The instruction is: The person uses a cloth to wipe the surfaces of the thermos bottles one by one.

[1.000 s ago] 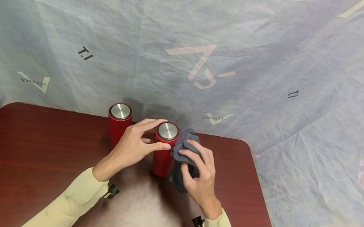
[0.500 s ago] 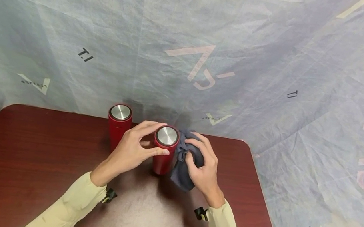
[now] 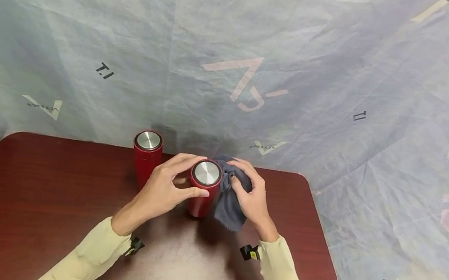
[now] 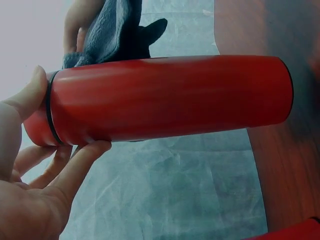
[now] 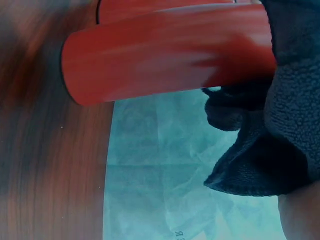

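A red thermos flask (image 3: pixel 201 201) with a brushed metal disc on its lid is near the middle of the table in the head view. My left hand (image 3: pixel 161 189) grips it around the top, thumb on the near side and fingers behind. Whether its base touches the table I cannot tell. On the flask's right, my right hand (image 3: pixel 253 195) holds a bunched dark grey cloth (image 3: pixel 230 213) against its upper side. The cloth (image 4: pixel 117 35) meets the flask (image 4: pixel 170 97) near the lid in the left wrist view. In the right wrist view, cloth (image 5: pixel 300 105) hides most of the right hand.
A second red thermos flask (image 3: pixel 144 161) stands upright just left of my left hand, near the table's back edge. The dark red wooden table (image 3: pixel 38 197) ends at a hanging grey sheet (image 3: pixel 135 34) behind and at both sides.
The flask's top has come slightly nearer to me, with the left hand still around it. The right hand has shifted its fingers up and behind the cloth, whose lower part hangs more loosely.
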The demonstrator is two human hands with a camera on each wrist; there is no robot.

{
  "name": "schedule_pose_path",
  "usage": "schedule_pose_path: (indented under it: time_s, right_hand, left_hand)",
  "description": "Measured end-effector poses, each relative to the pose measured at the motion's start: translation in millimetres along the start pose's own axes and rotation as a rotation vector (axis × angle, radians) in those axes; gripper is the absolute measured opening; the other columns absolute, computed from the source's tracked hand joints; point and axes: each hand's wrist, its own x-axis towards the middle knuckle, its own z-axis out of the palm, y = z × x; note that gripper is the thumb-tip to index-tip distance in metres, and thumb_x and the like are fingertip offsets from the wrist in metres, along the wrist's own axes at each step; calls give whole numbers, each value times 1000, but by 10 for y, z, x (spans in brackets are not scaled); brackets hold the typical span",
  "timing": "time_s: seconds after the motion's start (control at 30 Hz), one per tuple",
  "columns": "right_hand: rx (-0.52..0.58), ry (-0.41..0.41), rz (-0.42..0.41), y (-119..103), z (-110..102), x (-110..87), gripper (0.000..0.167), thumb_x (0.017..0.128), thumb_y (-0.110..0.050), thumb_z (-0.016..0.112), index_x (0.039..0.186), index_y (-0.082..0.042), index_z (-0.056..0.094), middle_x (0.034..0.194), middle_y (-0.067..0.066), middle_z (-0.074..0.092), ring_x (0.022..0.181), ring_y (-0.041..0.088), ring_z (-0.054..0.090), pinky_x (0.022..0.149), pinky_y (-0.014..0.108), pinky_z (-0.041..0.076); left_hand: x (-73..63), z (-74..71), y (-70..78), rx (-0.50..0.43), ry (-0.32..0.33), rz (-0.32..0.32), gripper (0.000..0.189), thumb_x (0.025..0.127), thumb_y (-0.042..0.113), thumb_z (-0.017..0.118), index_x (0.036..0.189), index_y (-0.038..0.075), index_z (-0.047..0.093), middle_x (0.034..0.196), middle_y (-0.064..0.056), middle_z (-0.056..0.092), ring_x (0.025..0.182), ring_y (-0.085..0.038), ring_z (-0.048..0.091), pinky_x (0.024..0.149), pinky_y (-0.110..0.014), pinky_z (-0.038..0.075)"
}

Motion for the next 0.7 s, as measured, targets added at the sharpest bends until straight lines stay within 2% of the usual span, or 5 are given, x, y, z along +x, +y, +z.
schedule_pose_path:
  time_s: [0.2,0.4,0.7]
  right_hand:
    - [26,-108,90,46,-11,124,33,107,-5,57,137,-7,71,142,12,66,134,26,60,112,32,46]
    - [42,-205,124,80,-13,216,35,108,-8,53,139,-7,69,139,11,68,132,25,61,111,41,47]
    - [80,-407,158,107,-14,336,35,111,-7,45,138,-5,68,138,10,66,128,23,60,110,37,46]
  left_hand:
    - [-34,35,23,54,23,20,72,79,25,99,145,21,69,137,4,65,124,-15,65,91,-36,63]
    - [-59,69,37,70,33,72,71,78,22,99,143,17,70,136,1,65,124,-17,65,98,-31,59]
    - [-109,118,43,139,7,106,74,78,25,99,145,17,69,139,2,64,129,-17,63,104,-30,55]
